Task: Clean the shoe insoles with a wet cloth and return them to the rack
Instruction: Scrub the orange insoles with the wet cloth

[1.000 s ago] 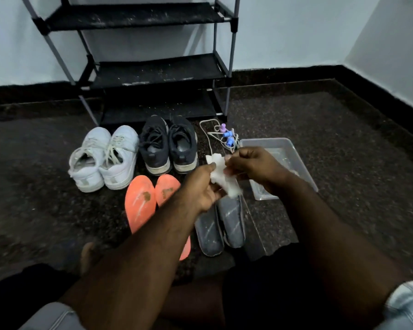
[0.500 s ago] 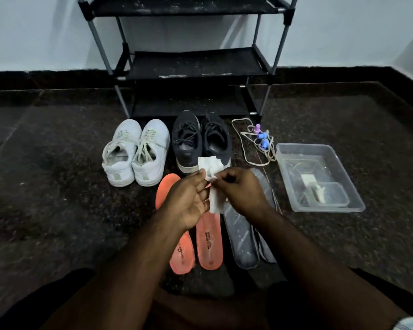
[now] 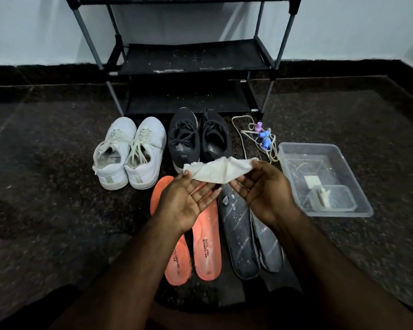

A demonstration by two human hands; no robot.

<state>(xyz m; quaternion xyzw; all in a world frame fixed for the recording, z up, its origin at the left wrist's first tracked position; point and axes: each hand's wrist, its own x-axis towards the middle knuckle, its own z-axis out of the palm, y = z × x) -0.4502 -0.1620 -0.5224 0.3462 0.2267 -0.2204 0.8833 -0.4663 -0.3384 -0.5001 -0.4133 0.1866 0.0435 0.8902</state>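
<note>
Stretching one cloth (image 3: 215,171) between two pinching hands, left (image 3: 188,201) and right (image 3: 264,189), above two orange insoles (image 3: 205,244), two grey insoles (image 3: 242,236), four shoes (image 3: 141,151)

Two bare hands show in the middle of the frame, the left hand (image 3: 188,198) and the right hand (image 3: 264,191), with one crumpled white cloth (image 3: 215,172) stretched between them. Four insoles lie on the floor at lower centre: two orange foam insoles (image 3: 206,248) and two dark grey speckled insoles (image 3: 242,241). Four shoes stand above them: two white lace-up sneakers (image 3: 129,153) at centre left and two black knit sneakers (image 3: 199,136) at centre. One black metal-framed shoe rack (image 3: 191,58) fills the upper centre. One clear plastic rectangular tub (image 3: 320,177) sits at the right, with one smaller clear container (image 3: 332,198) inside it.
</note>
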